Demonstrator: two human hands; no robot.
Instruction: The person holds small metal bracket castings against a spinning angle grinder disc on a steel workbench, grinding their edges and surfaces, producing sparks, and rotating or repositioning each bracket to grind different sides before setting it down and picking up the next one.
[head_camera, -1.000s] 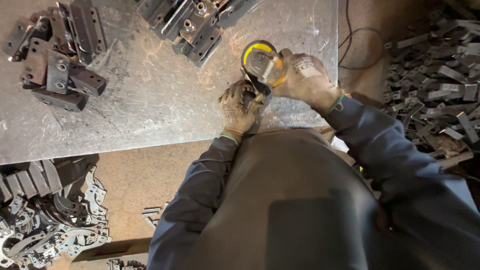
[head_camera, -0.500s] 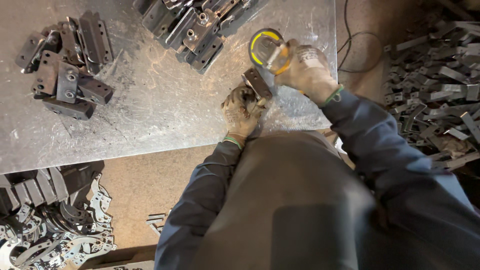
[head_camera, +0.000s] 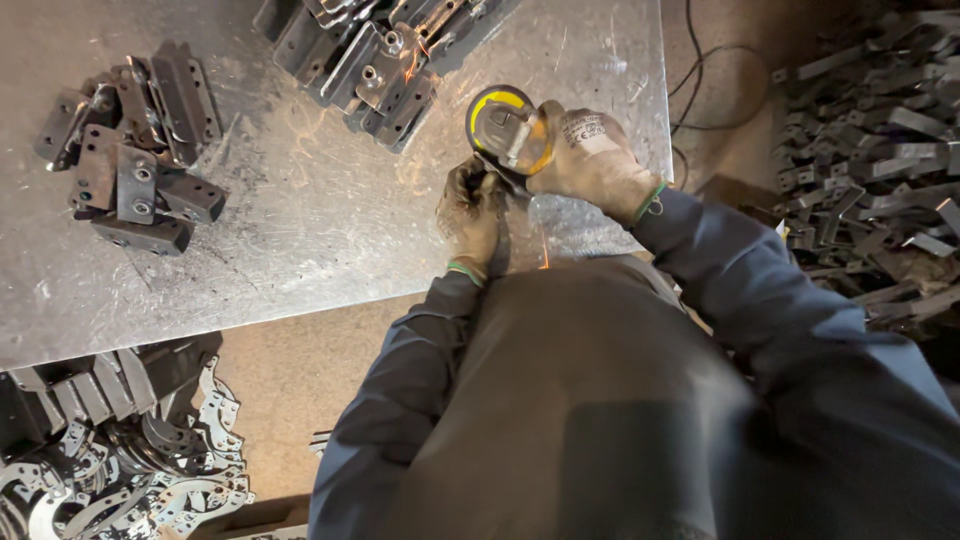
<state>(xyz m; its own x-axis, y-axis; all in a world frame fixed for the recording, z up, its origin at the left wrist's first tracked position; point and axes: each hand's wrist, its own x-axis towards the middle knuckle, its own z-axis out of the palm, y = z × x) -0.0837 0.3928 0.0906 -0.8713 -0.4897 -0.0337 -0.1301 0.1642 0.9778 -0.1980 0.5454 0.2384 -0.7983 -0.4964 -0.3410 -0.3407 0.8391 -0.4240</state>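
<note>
I am gripping the angle grinder (head_camera: 508, 130) with my gloved right hand (head_camera: 592, 160) — fingers wrapped tight around its body, the yellow-guarded disc facing up. My gloved left hand (head_camera: 472, 208) is pressing down on a small dark metal part (head_camera: 480, 182) just below the disc, fingers curled over it — the part is lying on the scratched steel table (head_camera: 300, 230), near its front edge. Sparks are showing beside the left hand. Stacked brackets (head_camera: 130, 160) are resting well apart, at the table's left.

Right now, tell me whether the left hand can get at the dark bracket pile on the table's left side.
Probably yes. The left hand is busy holding a small metal piece under the grinder, but bare tabletop lies between it and the bracket pile, with nothing in the way.
</note>
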